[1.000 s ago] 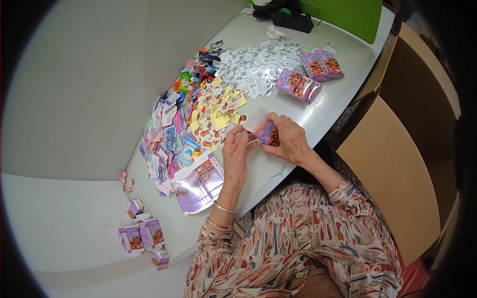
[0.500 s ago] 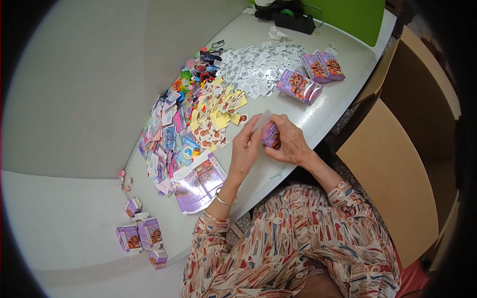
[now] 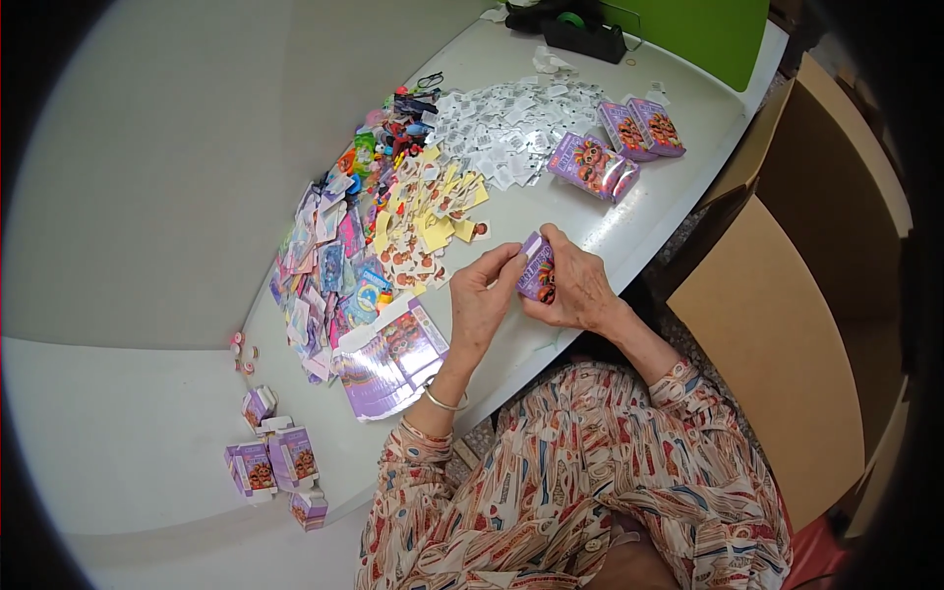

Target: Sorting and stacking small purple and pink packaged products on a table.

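Over the table's front edge, my right hand point(image 3: 578, 285) wraps around a small purple cardboard box point(image 3: 537, 276) with cartoon figures on its front. My left hand point(image 3: 482, 300) pinches at the box's upper left edge, thumb and fingertips touching a whitish strip there; a bangle sits on that wrist. Left of my hands lies a stack of flat purple box blanks point(image 3: 393, 369). Beyond them spreads a pile of yellow-backed sticker pieces point(image 3: 423, 221), and farther off a heap of small white printed slips point(image 3: 516, 123).
Closed purple boxes point(image 3: 595, 167) stand at the right. Small colourful toys point(image 3: 403, 128) and bagged items point(image 3: 329, 265) line the back left. Several unfolded or open purple boxes point(image 3: 295, 457) lie lower left. A black tape dispenser point(image 3: 585, 39) sits at the far end; a big cardboard carton point(image 3: 777, 354) stands at right.
The whitish piece that stood up between my hands no longer sticks out; only a narrow strip shows at the box edge. My left fingertips have moved down slightly.
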